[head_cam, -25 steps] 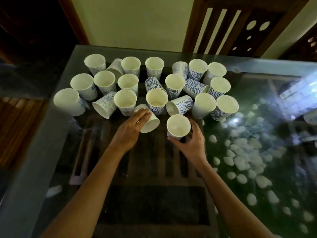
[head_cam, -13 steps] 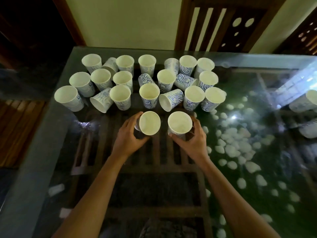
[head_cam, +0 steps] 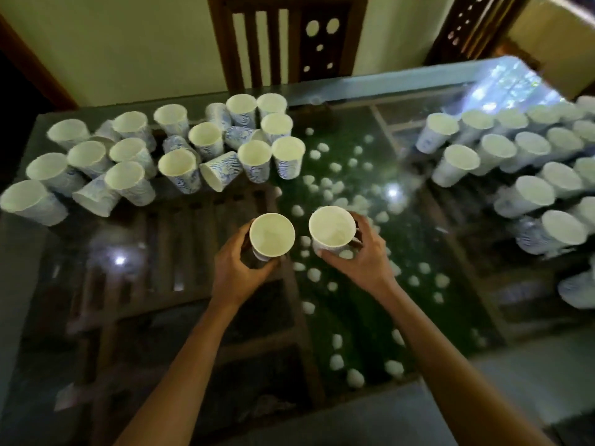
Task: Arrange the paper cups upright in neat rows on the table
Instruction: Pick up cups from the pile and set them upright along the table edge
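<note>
Obs: left hand (head_cam: 236,272) gripped one paper cup (head_cam: 272,234), fingers curled round its wall, mouth up. The right hand (head_cam: 360,262) gripped a second cup (head_cam: 331,226) the same way, just beside the first, rims apart. Both cups sat over the middle of the glass table (head_cam: 22,278); could not tell whether they rested on the glass or were lifted. Far left: loose cluster of cups (head_cam: 177,164), most upright, a few on their sides, e.g. a tipped cup (head_cam: 219,172) at its near edge. Right side: upright cups in slanted rows (head_cam: 460,157), blurred. White pebbles (head_cam: 335,169) showed beneath the glass. Wooden chair (head_cam: 283,40) stood behind the far edge
</note>
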Motion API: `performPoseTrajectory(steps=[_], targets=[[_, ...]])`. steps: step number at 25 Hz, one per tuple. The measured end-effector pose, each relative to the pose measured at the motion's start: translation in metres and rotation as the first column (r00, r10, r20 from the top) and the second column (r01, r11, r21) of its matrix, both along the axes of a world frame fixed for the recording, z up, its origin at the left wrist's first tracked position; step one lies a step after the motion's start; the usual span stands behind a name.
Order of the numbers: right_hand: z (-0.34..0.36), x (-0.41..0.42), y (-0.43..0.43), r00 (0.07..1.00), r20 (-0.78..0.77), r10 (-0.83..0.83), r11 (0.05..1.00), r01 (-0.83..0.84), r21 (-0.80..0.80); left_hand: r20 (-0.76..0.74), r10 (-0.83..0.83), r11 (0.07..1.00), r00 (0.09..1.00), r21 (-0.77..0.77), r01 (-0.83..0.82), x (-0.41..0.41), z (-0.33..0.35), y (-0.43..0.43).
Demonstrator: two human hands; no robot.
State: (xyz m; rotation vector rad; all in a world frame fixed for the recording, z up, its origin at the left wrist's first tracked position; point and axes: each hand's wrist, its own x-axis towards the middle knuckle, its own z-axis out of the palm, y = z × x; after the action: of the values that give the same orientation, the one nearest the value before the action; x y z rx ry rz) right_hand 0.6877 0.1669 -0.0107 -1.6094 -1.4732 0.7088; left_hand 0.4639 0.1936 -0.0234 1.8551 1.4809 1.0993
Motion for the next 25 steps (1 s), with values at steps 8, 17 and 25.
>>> performPoseTrajectory(steps=[8,17,25], targets=[[0.005,0.137,-0.054,0.979,-0.079,-0.186,0.98,0.19,0.051,0.11,-0.151,0.981,0.982,-0.102,0.162,0.162,0.007,-0.009],[-0.022,0.262,-0.079,0.879,-0.229,-0.419,0.906,0.421,-0.043,0.182,-0.258,0.924,0.949,-0.242,0.297,0.345,-0.005,0.021],[-0.048,0.293,-0.083,0.827,-0.189,-0.529,0.848,0.527,-0.065,0.147,-0.325,0.874,0.934,-0.331,0.357,0.417,-0.023,0.046]])
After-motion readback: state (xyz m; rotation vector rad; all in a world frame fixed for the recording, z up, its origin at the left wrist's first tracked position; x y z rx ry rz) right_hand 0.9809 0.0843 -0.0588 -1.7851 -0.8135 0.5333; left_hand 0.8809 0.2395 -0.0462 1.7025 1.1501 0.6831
